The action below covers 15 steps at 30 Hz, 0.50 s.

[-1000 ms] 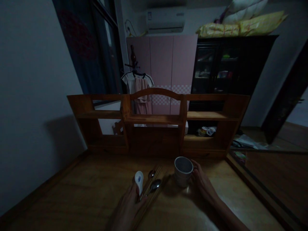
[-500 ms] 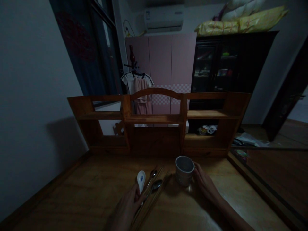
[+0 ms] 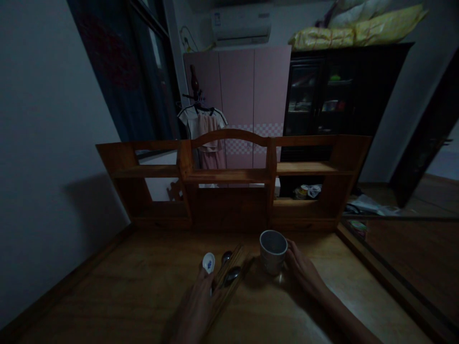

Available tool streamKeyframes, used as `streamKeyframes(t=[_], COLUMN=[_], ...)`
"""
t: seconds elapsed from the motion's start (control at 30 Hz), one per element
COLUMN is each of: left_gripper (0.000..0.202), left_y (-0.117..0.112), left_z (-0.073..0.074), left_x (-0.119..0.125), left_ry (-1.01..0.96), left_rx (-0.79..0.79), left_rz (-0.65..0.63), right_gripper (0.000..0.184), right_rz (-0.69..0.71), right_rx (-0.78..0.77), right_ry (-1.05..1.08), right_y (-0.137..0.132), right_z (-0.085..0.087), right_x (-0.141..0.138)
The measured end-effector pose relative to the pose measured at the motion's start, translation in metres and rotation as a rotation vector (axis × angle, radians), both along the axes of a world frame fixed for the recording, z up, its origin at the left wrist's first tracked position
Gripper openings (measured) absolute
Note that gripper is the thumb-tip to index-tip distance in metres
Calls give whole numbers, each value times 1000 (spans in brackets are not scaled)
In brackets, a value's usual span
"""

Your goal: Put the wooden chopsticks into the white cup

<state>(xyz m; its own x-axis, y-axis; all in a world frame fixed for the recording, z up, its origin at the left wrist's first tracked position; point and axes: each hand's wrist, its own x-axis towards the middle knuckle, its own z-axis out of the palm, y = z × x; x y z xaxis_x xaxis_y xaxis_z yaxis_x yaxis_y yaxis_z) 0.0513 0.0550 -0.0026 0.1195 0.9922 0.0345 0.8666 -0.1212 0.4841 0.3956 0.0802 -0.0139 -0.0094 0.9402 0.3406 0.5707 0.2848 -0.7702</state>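
Head view: right hand [image 3: 304,271] grips the cup [image 3: 273,255]; left of it, left hand [image 3: 198,302] pinches the white spoon [image 3: 208,262], which I judge brittle: hold its handle.

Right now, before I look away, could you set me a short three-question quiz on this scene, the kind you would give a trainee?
1. Which thing is closest to the fingers of the right hand?
A) the clothes
B) the cup
C) the air conditioner

2. Fill in the missing word: the white spoon is nearest to the person's ____ hand.

3. How many metal spoons can you count on the table?

Key
1: B, the cup.
2: left; its bowl shows just beyond the fingers of the left hand.
3: two, both to the left of the cup in the picture.
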Motion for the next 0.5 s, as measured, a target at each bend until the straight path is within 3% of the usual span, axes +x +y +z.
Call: streamKeyframes(t=[0.2, 0.33, 0.5], left_gripper=[14, 6, 11], left_y=[-8, -3, 0], left_z=[12, 10, 8], left_x=[1, -5, -10], left_ry=[2, -17, -25], left_rx=[29, -42, -76], left_rz=[-41, -52, -85], right_gripper=[39, 39, 39], right_rz=[9, 6, 26], right_rx=[3, 12, 1], right_ry=[-11, -26, -26], right_y=[0, 1, -1], right_z=[-1, -2, 2], right_x=[1, 2, 0])
